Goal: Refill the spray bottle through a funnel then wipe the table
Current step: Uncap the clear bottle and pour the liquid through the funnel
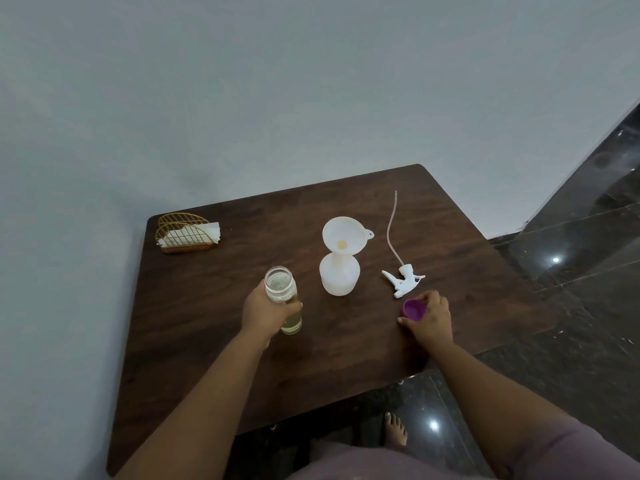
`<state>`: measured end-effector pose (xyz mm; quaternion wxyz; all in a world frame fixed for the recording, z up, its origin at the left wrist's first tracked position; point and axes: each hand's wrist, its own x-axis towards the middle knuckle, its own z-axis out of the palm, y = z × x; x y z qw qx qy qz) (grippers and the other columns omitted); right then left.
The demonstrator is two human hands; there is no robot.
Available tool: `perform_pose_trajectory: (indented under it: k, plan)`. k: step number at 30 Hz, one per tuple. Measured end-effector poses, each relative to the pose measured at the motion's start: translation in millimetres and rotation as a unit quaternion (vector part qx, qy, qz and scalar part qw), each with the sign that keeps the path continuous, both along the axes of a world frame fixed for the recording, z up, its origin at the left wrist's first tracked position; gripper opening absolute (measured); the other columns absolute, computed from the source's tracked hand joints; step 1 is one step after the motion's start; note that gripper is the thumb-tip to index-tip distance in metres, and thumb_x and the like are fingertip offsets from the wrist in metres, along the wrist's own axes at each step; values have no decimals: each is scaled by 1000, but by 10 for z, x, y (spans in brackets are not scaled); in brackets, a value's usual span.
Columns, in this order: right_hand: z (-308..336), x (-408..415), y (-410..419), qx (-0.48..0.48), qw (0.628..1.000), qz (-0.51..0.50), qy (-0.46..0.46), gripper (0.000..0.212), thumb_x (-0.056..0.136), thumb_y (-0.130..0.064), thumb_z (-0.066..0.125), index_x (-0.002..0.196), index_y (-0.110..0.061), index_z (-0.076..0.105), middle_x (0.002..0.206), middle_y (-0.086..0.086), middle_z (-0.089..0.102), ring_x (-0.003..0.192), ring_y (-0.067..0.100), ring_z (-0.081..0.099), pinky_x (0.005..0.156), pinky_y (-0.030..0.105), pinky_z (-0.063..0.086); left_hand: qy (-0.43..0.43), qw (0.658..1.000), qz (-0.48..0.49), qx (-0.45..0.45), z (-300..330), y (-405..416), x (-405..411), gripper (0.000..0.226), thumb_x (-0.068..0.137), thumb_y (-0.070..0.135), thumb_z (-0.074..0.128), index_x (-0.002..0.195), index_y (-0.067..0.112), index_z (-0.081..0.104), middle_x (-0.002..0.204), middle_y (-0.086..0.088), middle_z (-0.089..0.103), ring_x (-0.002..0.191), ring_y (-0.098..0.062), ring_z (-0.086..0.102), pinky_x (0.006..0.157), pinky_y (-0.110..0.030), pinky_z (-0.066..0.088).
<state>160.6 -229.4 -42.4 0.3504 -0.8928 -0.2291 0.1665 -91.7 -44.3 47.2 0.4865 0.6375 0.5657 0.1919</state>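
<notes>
Nearest, the right hand (427, 318) pinches a purple cap (413, 309) in its fingers, low over the bench (207, 358); the left hand (265, 311) grips an open clear bottle (282, 299) (yellowish liquid inside). Beyond stands the white spray bottle (339, 277), funnel (343, 237) seated in its neck, trigger head (403, 280) lying beside.

A gold wire napkin holder (183, 233) stands at the far left corner of the brown counter (214, 341), with white napkins (194, 233) tucked in it. A plain pale wall (242, 81) rises behind. Dark glossy floor tiles (571, 271) lie to the right, catching two bright light spots. A bare foot (394, 431) rests on the floor.
</notes>
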Motion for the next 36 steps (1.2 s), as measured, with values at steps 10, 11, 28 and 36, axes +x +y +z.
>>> perform_pose_trajectory:
  k: [10, 11, 28, 36]
  plan:
    - [346, -714, 257, 125, 971, -27, -205, 37, 73, -14, 74, 102, -6, 53, 93, 7, 53, 87, 27, 50, 76, 45, 46, 47, 995, -69, 60, 90, -80, -38, 50, 64, 33, 88, 105, 34, 60, 101, 12, 66, 100, -15, 62, 90, -39, 53]
    - [406, -799, 272, 146, 966, 19, -210, 34, 75, -16, 74, 101, -8, 54, 89, 3, 51, 83, 21, 49, 76, 41, 46, 58, 991, -92, 75, 109, -104, -37, 48, 63, 38, 87, 102, 36, 60, 99, 14, 66, 98, -13, 63, 88, -38, 54]
    - [1067, -992, 410, 306, 923, 235, -17, 47, 62, -5, 68, 107, -9, 55, 94, -7, 64, 88, 8, 63, 77, 30, 53, -85, 952, -276, 100, 412, -561, 550, 68, 57, 48, 71, 121, 33, 55, 114, 16, 60, 106, -4, 59, 93, -31, 49]
    - [1314, -578, 361, 302, 917, 261, -26, 55, 68, -25, 73, 115, -5, 54, 104, -2, 67, 96, 11, 66, 82, 30, 54, -117, 907, -384, 125, 587, -485, 812, 52, 80, 26, 74, 127, 28, 50, 120, 11, 59, 111, -2, 56, 93, -24, 49]
